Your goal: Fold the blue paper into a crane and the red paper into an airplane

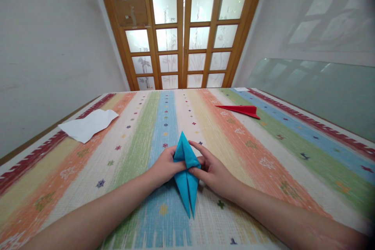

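A piece of folded blue paper [183, 185] is between my hands, over the near middle of the table. Its shape is a long diamond, with one point facing away and two narrow points, split by a slit, facing me. My left hand [168, 164] grips its left edge, the thumb lying across the middle of the paper. On the other side my right hand [215, 172] pinches the right edge with thumb and fingers, the index finger stretched along the upper edge. Fingers under the paper are hidden.
A striped tablecloth [131, 187] covers the table. To the left lies a creased white sheet [89, 125]. A red paper plane [241, 110] rests at the back right, and a small white paper [241, 89] lies at the far edge. Wooden glass doors [183, 35] stand beyond.
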`<state>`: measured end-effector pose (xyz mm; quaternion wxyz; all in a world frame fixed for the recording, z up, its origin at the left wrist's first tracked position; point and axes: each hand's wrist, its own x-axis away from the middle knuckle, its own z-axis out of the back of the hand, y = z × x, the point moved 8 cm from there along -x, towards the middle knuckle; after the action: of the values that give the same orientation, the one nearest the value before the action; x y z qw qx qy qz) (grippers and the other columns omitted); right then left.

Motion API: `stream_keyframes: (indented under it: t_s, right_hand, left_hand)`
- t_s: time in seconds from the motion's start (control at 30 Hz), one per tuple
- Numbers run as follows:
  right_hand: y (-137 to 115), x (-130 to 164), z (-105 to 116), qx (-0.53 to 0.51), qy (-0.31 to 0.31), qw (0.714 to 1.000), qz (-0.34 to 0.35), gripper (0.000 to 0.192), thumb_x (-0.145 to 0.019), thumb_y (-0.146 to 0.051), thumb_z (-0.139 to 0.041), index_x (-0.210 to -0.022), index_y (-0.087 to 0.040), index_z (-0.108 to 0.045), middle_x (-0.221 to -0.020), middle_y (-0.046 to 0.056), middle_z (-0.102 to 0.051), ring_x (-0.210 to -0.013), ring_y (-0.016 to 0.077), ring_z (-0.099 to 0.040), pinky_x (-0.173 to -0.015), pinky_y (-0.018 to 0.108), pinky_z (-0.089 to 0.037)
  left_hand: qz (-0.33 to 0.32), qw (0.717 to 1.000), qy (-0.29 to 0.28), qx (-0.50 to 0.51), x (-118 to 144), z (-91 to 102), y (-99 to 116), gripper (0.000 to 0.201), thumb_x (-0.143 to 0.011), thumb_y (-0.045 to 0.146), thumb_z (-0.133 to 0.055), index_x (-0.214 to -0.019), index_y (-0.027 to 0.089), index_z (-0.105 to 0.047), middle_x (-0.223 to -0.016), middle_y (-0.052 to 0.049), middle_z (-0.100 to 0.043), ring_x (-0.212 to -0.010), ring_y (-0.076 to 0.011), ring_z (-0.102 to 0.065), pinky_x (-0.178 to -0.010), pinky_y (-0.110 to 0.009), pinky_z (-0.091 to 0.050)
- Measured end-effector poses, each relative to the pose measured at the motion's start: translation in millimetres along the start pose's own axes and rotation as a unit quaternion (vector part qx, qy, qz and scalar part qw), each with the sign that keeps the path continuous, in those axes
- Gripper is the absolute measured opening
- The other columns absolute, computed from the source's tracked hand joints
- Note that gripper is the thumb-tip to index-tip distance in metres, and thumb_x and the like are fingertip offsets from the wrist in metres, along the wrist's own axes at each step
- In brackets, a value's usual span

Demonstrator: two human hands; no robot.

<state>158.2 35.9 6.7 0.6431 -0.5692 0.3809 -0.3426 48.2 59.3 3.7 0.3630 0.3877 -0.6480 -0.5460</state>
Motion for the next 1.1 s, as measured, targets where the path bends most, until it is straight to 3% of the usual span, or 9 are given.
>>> stream_keyframes:
  t_s: [0.33, 0.63, 0.83, 1.0, 1.1]
  right_hand:
    - [2, 1, -5, 0.073, -0.023, 0.997, 0.002, 0.087, -0.087, -0.025, -0.066, -0.155, -0.028, -0.013, -0.065, -0.006, -0.050, -0.059, 0.0123, -0.048, -0.054, 0.023, -0.037]
    - [2, 1, -7, 0.064, -0.024, 0.998, 0.000, 0.088, -0.087, -0.023, -0.065, -0.156, -0.027, -0.010, -0.066, -0.007, -0.050, -0.059, 0.0114, -0.048, -0.054, 0.023, -0.036]
    - [2, 2, -7, 0.052, -0.024, 0.998, -0.010, 0.089, -0.087, -0.026, -0.066, -0.156, -0.028, -0.010, -0.065, -0.007, -0.049, -0.057, 0.0108, -0.046, -0.052, 0.022, -0.034]
    - [4, 2, -8, 0.006, -0.027, 0.999, -0.025, 0.090, -0.086, -0.026, -0.067, -0.155, -0.030, -0.011, -0.063, -0.009, -0.047, -0.053, 0.0095, -0.043, -0.050, 0.021, -0.033]
    - [6, 1, -6, -0.045, -0.027, 0.998, -0.034, 0.090, -0.085, -0.026, -0.069, -0.155, -0.029, -0.012, -0.064, -0.009, -0.050, -0.053, 0.0094, -0.045, -0.050, 0.021, -0.035]
  left_hand:
    - [0.045, 0.999, -0.021, 0.015, 2, -1.6, -4, 0.037, -0.058, 0.030, -0.086, -0.086, 0.012, -0.070, -0.075, -0.005, -0.070, -0.069, -0.0184, -0.063, -0.066, -0.030, -0.049]
    - [0.022, 1.000, 0.016, 0.009, 2, -1.0, -1, 0.035, -0.058, 0.038, -0.086, -0.074, 0.013, -0.068, -0.065, -0.002, -0.066, -0.058, -0.0139, -0.056, -0.057, -0.025, -0.045]
    - [-0.006, 0.999, 0.045, -0.010, 0, 9.9, -1, 0.033, -0.073, 0.044, -0.076, -0.083, 0.012, -0.071, -0.073, -0.004, -0.069, -0.064, -0.0157, -0.060, -0.063, -0.026, -0.047]
    - [-0.006, 0.996, 0.083, 0.036, -1, 19.7, -3, 0.045, -0.082, 0.057, -0.063, -0.085, 0.013, -0.070, -0.072, -0.004, -0.069, -0.063, -0.0156, -0.060, -0.063, -0.027, -0.047]
    - [-0.027, 0.997, 0.071, 0.029, -1, 20.2, 1, 0.047, -0.085, 0.059, -0.058, -0.085, 0.013, -0.069, -0.074, -0.004, -0.068, -0.066, -0.0163, -0.060, -0.066, -0.028, -0.048]
